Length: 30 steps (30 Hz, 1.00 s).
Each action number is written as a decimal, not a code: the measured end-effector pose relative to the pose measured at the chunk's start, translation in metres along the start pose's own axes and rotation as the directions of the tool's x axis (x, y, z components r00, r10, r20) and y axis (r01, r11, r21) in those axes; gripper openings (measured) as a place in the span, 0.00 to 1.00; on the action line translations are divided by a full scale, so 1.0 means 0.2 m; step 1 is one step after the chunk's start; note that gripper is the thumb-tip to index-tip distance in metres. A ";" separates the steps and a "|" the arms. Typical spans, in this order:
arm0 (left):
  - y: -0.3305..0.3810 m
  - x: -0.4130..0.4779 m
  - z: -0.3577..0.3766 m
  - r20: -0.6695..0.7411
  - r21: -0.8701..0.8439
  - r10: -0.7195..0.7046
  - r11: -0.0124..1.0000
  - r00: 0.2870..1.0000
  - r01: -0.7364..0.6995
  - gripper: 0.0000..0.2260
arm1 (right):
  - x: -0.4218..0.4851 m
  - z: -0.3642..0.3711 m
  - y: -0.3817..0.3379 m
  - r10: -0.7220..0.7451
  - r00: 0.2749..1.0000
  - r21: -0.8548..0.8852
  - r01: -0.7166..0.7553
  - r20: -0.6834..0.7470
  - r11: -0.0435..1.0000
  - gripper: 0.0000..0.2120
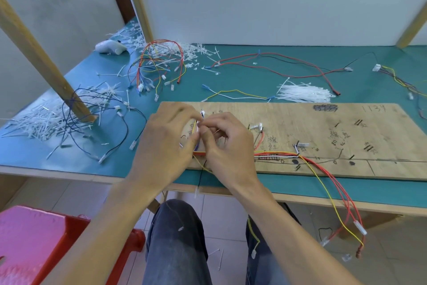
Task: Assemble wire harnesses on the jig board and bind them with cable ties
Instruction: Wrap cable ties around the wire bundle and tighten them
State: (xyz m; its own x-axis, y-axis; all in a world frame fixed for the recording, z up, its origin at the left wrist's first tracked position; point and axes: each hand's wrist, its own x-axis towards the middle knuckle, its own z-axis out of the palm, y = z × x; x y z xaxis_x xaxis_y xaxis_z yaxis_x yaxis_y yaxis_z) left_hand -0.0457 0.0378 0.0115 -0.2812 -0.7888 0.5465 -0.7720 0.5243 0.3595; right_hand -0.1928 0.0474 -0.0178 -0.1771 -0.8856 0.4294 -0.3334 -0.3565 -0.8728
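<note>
At lower centre, the left hand (166,139) and right hand (228,146) pinch thin wires (194,126) over the left end of the jig board (323,132). A wire harness (277,153) runs along its near edge. Beyond, bundled cable ties (305,94) lie on the green table (242,76).

Wiring workshop: plywood jig board (323,136), loose cable ties (305,94), green bench (231,76).
</note>
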 end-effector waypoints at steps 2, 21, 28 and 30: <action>0.04 0.02 0.02 0.040 0.094 0.062 0.993 0.997 -0.066 0.20 | 0.06 -0.06 -0.01 0.086 0.993 0.065 -0.081 -0.076 0.995 0.07; 0.09 0.07 0.11 0.291 0.289 -0.100 0.957 0.952 0.012 0.05 | 0.77 -0.99 0.54 0.369 0.885 -0.671 -0.458 -0.283 0.583 0.07; 0.07 0.08 0.11 0.311 0.270 -0.171 0.959 0.935 0.085 0.06 | 0.81 -0.99 0.54 0.413 0.881 -0.695 -0.447 -0.232 0.563 0.05; 0.07 0.09 0.11 0.322 0.264 -0.176 0.960 0.930 0.090 0.05 | 0.82 -1.00 0.53 0.422 0.882 -0.702 -0.436 -0.209 0.563 0.07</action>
State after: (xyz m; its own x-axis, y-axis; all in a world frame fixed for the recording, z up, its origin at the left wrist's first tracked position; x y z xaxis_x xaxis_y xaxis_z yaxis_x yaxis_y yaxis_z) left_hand -0.0741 0.0233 0.0088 -0.3094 -0.9294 0.2013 -0.9173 0.3475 0.1945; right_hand -0.4427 -0.0759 0.0072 -0.4910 -0.8692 0.0588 -0.7607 0.3948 -0.5153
